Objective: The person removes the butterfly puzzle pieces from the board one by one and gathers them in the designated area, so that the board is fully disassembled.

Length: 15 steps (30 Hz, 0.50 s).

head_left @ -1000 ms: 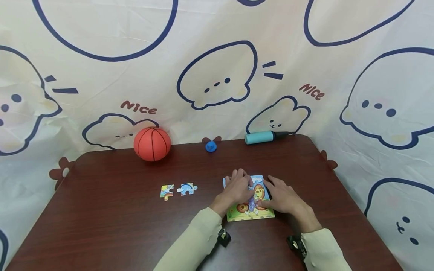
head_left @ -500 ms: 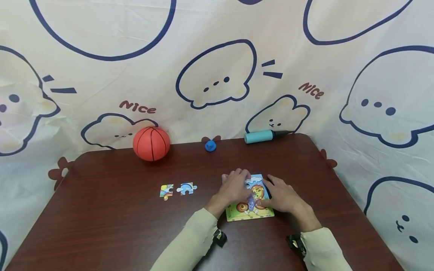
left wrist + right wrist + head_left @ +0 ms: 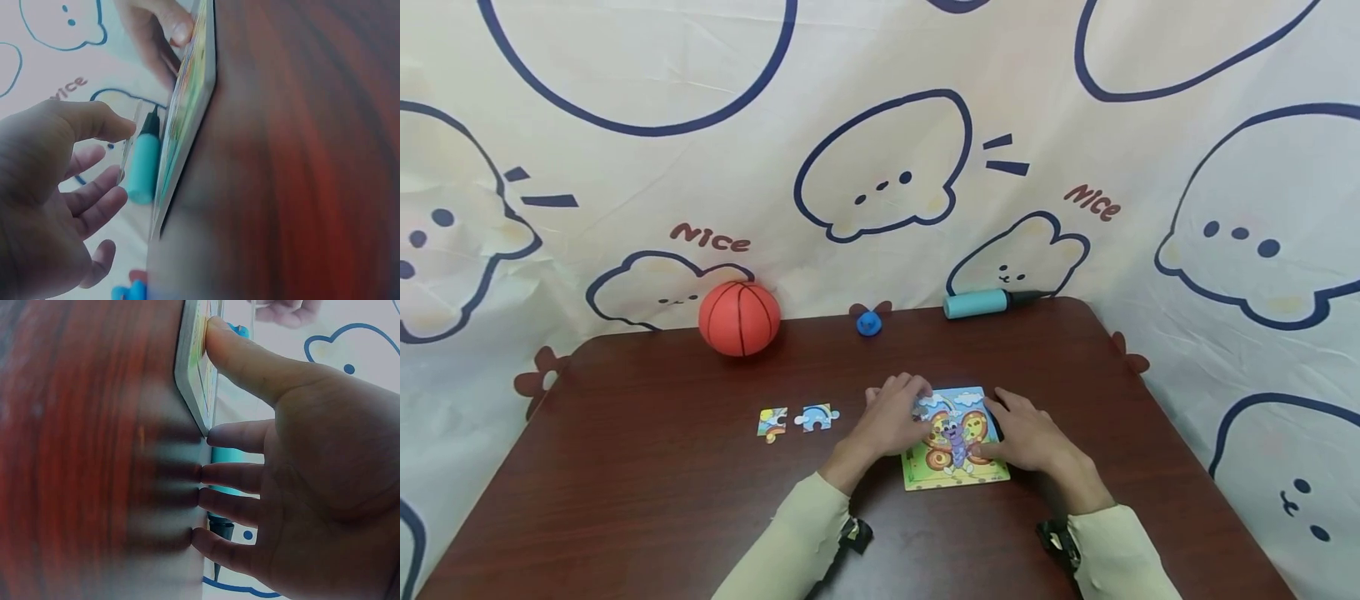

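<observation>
The puzzle [image 3: 958, 473] lies right of centre on the tabletop [image 3: 625, 500], my right hand [image 3: 1033, 442] straight-fingered, thumb on top; it might slide if that thumb slips. My left hand [image 3: 889, 421] pinches a thin piece [image 3: 128, 150], which could drop if my pinch loosens. Two loose pieces [image 3: 816, 417] lie farther left.

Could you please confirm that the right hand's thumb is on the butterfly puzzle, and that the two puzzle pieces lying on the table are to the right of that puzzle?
Not quite: the head view shows the two puzzle pieces on the table to the left of the butterfly puzzle, not the right. The right hand's thumb is on the puzzle, as you say.
</observation>
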{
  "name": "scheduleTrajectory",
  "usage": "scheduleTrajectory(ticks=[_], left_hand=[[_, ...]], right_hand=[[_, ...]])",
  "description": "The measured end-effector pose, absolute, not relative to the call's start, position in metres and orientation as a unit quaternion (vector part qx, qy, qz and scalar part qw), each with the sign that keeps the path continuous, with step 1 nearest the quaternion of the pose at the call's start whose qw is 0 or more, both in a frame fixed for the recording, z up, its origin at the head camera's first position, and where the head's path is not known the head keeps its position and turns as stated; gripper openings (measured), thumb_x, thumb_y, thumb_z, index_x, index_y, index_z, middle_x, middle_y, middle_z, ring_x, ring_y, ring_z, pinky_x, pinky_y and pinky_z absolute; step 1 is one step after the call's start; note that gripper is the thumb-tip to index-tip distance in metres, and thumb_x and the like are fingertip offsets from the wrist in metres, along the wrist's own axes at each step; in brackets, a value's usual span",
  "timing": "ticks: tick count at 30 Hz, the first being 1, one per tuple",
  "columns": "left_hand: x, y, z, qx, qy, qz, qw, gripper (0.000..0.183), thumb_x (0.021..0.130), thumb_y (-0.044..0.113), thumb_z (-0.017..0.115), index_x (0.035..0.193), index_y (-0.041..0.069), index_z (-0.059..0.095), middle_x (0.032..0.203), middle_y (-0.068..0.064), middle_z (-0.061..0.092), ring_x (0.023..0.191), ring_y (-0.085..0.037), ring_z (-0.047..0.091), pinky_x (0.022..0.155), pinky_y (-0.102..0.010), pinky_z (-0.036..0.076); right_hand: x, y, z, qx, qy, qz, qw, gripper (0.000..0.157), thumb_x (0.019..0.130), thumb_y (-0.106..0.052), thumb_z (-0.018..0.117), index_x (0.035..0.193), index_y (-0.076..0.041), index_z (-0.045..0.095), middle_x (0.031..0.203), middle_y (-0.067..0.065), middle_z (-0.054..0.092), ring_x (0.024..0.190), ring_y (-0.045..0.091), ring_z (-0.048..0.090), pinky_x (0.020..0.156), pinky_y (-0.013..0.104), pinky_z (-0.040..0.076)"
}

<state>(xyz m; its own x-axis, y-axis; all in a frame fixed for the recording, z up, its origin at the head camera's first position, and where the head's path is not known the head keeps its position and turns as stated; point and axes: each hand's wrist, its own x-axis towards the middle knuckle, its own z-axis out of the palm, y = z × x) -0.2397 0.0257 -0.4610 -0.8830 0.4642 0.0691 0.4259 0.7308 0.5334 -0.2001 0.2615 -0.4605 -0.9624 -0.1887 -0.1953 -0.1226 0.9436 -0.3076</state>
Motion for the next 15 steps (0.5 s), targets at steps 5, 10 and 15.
scheduleTrajectory(ticks=[5, 10, 15], left_hand=[[-0.241, 0.007, -0.462, 0.227, 0.932, 0.282, 0.02, 0.039, 0.081, 0.03, 0.075, 0.114, 0.02, 0.058, 0.115, 0.002, 0.058, 0.103, -0.017, 0.048, 0.086, -0.043, 0.028], [-0.242, -0.008, -0.462, 0.221, 0.936, 0.273, 0.003, 0.038, 0.081, 0.029, 0.076, 0.113, 0.02, 0.058, 0.113, 0.003, 0.059, 0.102, -0.017, 0.05, 0.084, -0.043, 0.028], [-0.242, -0.023, -0.462, 0.211, 0.937, 0.277, -0.005, 0.037, 0.081, 0.025, 0.077, 0.112, 0.019, 0.059, 0.11, 0.002, 0.06, 0.101, -0.017, 0.05, 0.083, -0.043, 0.028]], right_hand=[[-0.199, 0.261, -0.461, -0.081, 0.979, -0.154, 0.11, 0.089, 0.079, -0.053, 0.072, 0.147, -0.005, 0.039, 0.154, 0.024, 0.029, 0.14, 0.045, 0.029, 0.103, 0.067, 0.029], [-0.199, 0.262, -0.462, -0.075, 0.979, -0.155, 0.111, 0.09, 0.079, -0.054, 0.072, 0.147, -0.006, 0.039, 0.155, 0.023, 0.028, 0.14, 0.045, 0.028, 0.104, 0.067, 0.029], [-0.2, 0.261, -0.463, -0.073, 0.979, -0.153, 0.111, 0.091, 0.078, -0.055, 0.072, 0.147, -0.006, 0.039, 0.155, 0.023, 0.028, 0.14, 0.045, 0.028, 0.104, 0.067, 0.029]])
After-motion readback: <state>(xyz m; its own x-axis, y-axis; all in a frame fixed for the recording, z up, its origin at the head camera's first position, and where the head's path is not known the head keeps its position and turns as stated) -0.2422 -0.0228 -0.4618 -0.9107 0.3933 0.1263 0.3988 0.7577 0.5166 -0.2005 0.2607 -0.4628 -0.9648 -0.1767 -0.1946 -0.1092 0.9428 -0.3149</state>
